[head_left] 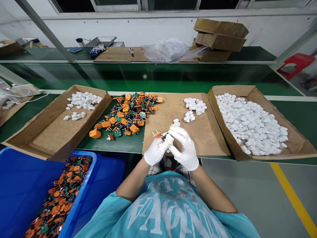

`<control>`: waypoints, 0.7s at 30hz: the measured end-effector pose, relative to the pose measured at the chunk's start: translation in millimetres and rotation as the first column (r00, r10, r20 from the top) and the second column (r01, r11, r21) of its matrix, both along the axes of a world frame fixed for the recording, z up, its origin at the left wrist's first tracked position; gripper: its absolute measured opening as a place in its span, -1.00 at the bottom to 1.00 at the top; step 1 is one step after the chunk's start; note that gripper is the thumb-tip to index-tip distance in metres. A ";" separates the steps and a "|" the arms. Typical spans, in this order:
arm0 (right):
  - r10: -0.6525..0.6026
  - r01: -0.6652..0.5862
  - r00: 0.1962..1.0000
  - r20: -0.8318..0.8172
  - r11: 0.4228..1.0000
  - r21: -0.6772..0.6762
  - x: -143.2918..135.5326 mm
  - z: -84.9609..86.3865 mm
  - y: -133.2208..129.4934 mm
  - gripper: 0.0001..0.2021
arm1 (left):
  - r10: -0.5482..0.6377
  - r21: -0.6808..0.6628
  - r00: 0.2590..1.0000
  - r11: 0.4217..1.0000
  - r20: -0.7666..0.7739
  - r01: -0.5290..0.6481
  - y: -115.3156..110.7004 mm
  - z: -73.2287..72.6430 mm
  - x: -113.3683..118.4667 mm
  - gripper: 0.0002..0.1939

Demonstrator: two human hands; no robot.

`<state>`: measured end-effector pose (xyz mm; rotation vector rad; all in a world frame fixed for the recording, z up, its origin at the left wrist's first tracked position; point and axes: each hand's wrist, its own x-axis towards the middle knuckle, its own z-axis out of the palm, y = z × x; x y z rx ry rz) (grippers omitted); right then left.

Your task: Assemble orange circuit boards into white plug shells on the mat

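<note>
Both hands wear white gloves and meet over the near edge of a cardboard sheet (208, 138). My left hand (156, 151) is closed on an orange plug assembly (157, 134), its metal prongs pointing up and left and dark wiring beside it. Right against it, my right hand (183, 147) has its fingers bent in toward the left fingertips. What these fingers pinch, if anything, is hidden by white glove against white. Just beyond the fingertips lies a small group of white plastic pieces (176, 122). Farther off on the sheet are more white pieces (195, 105).
Orange plugs with green circuit boards (126, 114) are heaped left of the sheet. A cardboard tray (44, 138) at left and another (298, 145) at right hold white pieces. A blue bin (83, 188) of orange parts stands low at left. Cardboard boxes (220, 39) sit on the back shelf.
</note>
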<state>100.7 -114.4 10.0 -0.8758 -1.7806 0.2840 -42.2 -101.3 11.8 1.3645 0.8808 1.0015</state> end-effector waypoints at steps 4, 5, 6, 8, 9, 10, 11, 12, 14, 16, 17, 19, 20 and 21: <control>0.081 -0.082 0.996 0.039 0.997 0.013 2.9 -0.4 5.4 -0.59 | -0.080 -0.166 0.996 0.982 0.038 0.085 0.3 1.8 -1.8 -0.35; 0.111 -0.110 0.993 0.032 0.994 -0.014 3.3 -0.8 6.4 -0.60 | -0.095 -0.204 0.993 0.973 0.066 0.106 0.4 1.4 -1.4 -0.35; 0.134 -0.133 0.991 0.017 0.990 -0.047 3.4 -1.3 6.9 -0.63 | -0.112 -0.231 0.988 0.964 0.105 0.133 0.5 0.2 -0.7 -0.33; 0.140 -0.142 0.990 -0.029 0.983 -0.115 2.5 -2.4 6.9 -0.69 | -0.148 -0.260 0.968 0.945 0.203 0.199 0.4 -3.9 1.8 -0.24; 0.127 -0.134 0.990 -0.058 0.980 -0.145 1.7 -3.0 6.5 -0.72 | -0.168 -0.271 0.955 0.934 0.243 0.234 0.3 -6.6 3.2 -0.20; 0.112 -0.127 0.990 -0.089 0.976 -0.179 0.8 -3.4 6.0 -0.73 | -0.166 -0.282 0.947 0.928 0.274 0.244 0.0 -9.2 4.6 -0.17; 0.109 -0.134 0.986 -0.125 0.967 -0.218 -0.2 -3.8 5.6 -0.71 | -0.146 -0.292 0.946 0.927 0.290 0.233 -0.2 -11.7 5.8 -0.16; 0.125 -0.164 0.979 -0.162 0.951 -0.262 -1.0 -4.0 5.5 -0.68 | -0.116 -0.297 0.949 0.933 0.292 0.205 -0.5 -13.7 6.7 -0.17; 0.175 -0.255 0.952 -0.252 0.908 -0.332 -2.4 -3.9 6.1 -0.66 | -0.085 -0.258 0.958 0.953 0.275 0.158 -1.0 -16.3 7.9 -0.23; 0.179 -0.298 0.926 -0.331 0.887 -0.354 -3.7 -3.3 7.5 -0.71 | -0.099 -0.193 0.962 0.970 0.253 0.150 -1.2 -17.1 8.4 -0.25; 0.160 -0.289 0.921 -0.355 0.891 -0.349 -4.4 -3.0 8.2 -0.73 | -0.111 -0.173 0.964 0.973 0.242 0.155 -1.2 -17.3 8.6 -0.25; 0.124 -0.261 0.919 -0.374 0.902 -0.343 -5.7 -2.8 9.6 -0.74 | -0.116 -0.171 0.968 0.973 0.221 0.155 -0.8 -17.8 9.5 -0.25; 0.119 -0.263 0.917 -0.380 0.898 -0.352 -6.2 -3.4 10.3 -0.74 | -0.113 -0.190 0.971 0.970 0.211 0.154 -0.2 -18.4 10.2 -0.25; 0.110 -0.265 0.914 -0.391 0.891 -0.369 -6.3 -4.7 11.3 -0.74 | -0.113 -0.213 0.973 0.965 0.199 0.156 0.8 -19.3 11.1 -0.25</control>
